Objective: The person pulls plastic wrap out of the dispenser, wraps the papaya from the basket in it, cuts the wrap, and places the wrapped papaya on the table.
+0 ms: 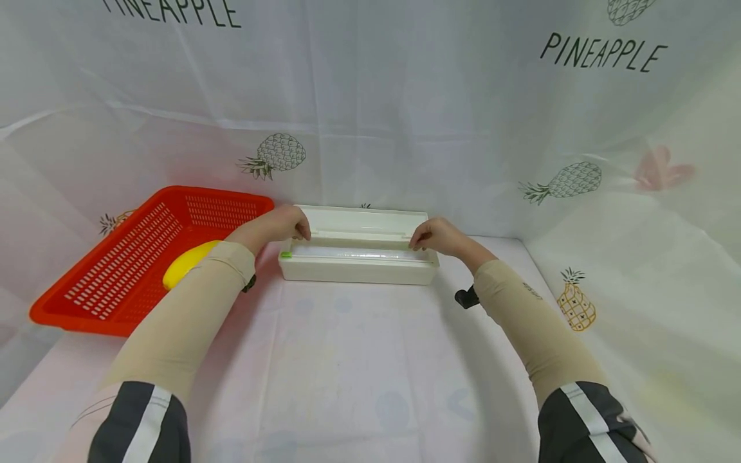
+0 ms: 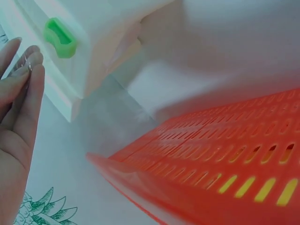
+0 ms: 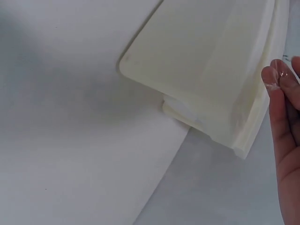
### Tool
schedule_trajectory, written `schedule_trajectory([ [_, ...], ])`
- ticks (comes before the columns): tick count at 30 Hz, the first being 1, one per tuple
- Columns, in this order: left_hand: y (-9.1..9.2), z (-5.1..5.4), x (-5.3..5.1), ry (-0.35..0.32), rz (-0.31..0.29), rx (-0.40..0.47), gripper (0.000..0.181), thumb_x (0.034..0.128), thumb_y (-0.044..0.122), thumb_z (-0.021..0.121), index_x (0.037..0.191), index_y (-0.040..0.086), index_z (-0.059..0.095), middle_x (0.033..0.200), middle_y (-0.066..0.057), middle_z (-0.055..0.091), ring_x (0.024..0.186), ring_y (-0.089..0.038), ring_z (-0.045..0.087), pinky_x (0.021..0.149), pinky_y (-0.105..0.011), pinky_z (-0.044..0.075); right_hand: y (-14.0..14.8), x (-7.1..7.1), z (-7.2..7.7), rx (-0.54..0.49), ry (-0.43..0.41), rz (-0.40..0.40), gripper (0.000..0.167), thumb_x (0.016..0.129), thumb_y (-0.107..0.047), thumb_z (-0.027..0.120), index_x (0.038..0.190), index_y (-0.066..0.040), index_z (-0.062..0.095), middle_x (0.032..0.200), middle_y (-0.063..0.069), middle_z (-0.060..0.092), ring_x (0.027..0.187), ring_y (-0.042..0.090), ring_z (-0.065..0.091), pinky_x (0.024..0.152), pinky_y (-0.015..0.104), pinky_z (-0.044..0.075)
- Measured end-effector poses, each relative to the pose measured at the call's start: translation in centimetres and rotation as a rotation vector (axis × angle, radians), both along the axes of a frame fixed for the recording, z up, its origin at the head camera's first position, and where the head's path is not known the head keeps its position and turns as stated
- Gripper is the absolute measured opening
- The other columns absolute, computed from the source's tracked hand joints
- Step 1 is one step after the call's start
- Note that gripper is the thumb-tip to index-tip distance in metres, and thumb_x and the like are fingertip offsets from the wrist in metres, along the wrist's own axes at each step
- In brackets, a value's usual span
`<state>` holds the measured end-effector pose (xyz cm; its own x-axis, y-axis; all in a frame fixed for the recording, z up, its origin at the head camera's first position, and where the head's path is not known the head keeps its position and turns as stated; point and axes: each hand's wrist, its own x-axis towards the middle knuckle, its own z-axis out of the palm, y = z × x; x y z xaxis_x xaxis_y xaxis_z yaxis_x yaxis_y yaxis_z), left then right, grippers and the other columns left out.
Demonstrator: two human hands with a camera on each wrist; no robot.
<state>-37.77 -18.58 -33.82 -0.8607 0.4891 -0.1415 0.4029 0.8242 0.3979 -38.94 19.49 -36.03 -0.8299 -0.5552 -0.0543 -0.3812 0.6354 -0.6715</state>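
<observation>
A cream-white cling film dispenser (image 1: 359, 273) lies lengthwise at the back of the table, its lid (image 1: 365, 219) raised. Inside it shows a roll of clear cling film (image 1: 359, 253). My left hand (image 1: 283, 224) is over the box's left end, thumb and fingertips pinching a thin clear edge of film. Over the right end, my right hand (image 1: 444, 236) pinches the film too; a glossy bit of cling film (image 3: 272, 86) shows at its fingertips in the right wrist view. A green slider (image 2: 60, 37) sits at the left end of the box.
A red plastic basket (image 1: 124, 270) stands at the left, close to my left forearm, with a yellow object (image 1: 188, 262) in it, partly hidden by the sleeve. White cloth (image 1: 370, 77) printed with pineapples hangs behind and at the right of the table (image 1: 347, 373).
</observation>
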Motion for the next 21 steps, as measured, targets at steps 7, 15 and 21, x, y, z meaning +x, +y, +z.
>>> schedule_trajectory([
  [7,0.0,0.5,0.3,-0.031,0.008,-0.008,0.018,0.09,-0.008,0.061,0.101,-0.002,0.075,0.101,-0.014,0.07,0.093,-0.026,0.063,0.087,-0.038,0.053,-0.2,-0.2,0.8,0.09,-0.022,0.095,0.026,0.091,0.015,0.053,0.104,0.005,0.073,0.106,0.017,0.07,0.098,0.028,0.066,0.087,0.04,0.053],
  [15,-0.2,1.0,0.3,-0.054,0.027,0.025,0.023,0.0914,-0.011,0.056,0.103,-0.001,0.074,0.103,-0.015,0.069,0.095,-0.028,0.061,0.09,-0.039,0.051,0.3,-0.5,1.7,0.097,-0.044,0.149,0.041,0.086,0.019,0.04,0.109,0.004,0.072,0.111,0.016,0.069,0.104,0.029,0.063,0.088,0.042,0.051],
  [21,-0.5,1.3,0.4,-0.066,0.032,0.055,0.028,0.0925,-0.013,0.051,0.104,-0.002,0.074,0.103,-0.014,0.069,0.096,-0.028,0.062,0.089,-0.039,0.051,0.6,-0.4,2.5,0.125,-0.159,0.13,0.047,0.083,0.015,0.042,0.118,0.0,0.069,0.12,0.012,0.067,0.117,0.029,0.055,0.08,0.037,0.055],
])
